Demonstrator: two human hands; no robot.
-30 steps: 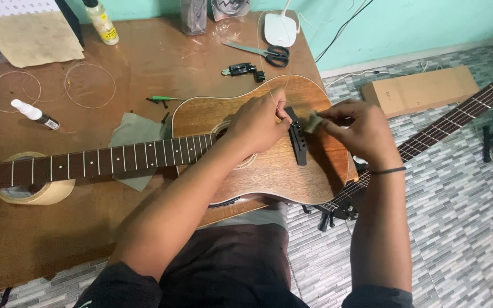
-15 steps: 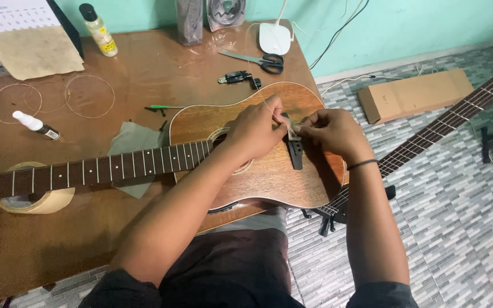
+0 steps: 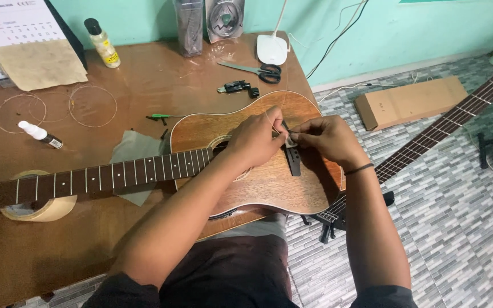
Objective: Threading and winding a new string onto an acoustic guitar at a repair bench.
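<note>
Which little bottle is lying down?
The white-capped bottle near the tape roll lies on its side; the black-capped yellow bottle stands upright by the wall.

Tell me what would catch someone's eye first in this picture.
The brown acoustic guitar lying flat across the wooden table, its body at the table's right edge. The left hand and right hand meet over the dark bridge, pinching something small that is too tiny to identify. Behind them lie scissors and coiled strings.
</note>
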